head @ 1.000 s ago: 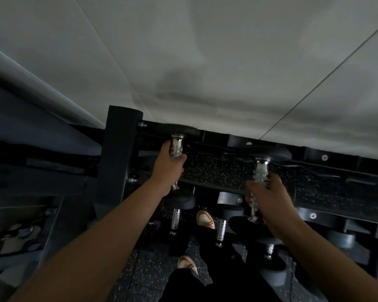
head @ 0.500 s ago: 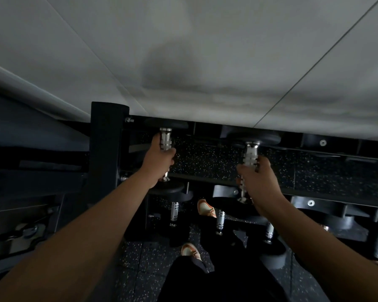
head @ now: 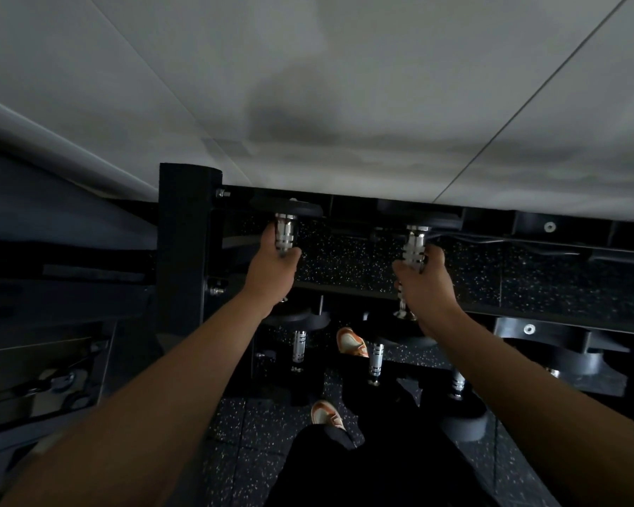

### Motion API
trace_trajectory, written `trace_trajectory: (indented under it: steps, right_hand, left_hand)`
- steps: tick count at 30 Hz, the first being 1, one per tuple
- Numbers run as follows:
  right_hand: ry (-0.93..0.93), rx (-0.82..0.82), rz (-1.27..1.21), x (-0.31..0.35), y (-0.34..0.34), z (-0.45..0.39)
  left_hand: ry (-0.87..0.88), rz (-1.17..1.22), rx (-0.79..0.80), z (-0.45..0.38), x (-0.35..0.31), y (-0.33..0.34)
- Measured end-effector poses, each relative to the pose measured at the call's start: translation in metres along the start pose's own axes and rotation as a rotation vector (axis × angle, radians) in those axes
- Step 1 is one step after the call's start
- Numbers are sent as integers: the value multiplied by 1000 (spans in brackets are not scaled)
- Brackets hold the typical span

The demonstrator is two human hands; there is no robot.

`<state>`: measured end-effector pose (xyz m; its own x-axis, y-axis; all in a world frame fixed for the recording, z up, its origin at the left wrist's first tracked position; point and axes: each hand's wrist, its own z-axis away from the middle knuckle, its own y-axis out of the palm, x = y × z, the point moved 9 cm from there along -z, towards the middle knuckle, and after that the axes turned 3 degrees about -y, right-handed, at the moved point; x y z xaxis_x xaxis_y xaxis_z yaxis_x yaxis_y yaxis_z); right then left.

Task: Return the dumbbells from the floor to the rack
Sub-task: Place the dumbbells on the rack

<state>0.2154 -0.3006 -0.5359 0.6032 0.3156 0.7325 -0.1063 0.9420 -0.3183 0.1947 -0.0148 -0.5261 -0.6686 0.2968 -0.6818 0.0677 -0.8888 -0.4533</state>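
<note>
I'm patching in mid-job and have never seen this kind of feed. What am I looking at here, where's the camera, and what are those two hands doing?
There is no machine: a person wears one wide-angle camera on the head, looking forward and down, so the arms reach in from the bottom. The left hand is closed on the silver grip of one dumbbell, and the right hand on the grip of a second dumbbell. Both are at the top tier of a black rack against a pale wall. Whether their black ends already rest on the rack is too dark to tell. Lower down, more dumbbells sit on a lower tier. Below are a speckled floor and the person's orange and white shoes.
</note>
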Motion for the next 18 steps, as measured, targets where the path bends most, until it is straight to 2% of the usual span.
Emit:
trace_trajectory:
  steps: [10,13,18]
  right_hand:
    - [-58,-7,154,11,-1,11]
    - [-59,19,239,20,2,19]
    - [-158,14,337,48,20,46]
  left_hand:
    - [237,-72,-78,25,-19,-6]
    - [258,-97,-70,34,-16,-6]
    - [260,-50,-163,61,-2,-25]
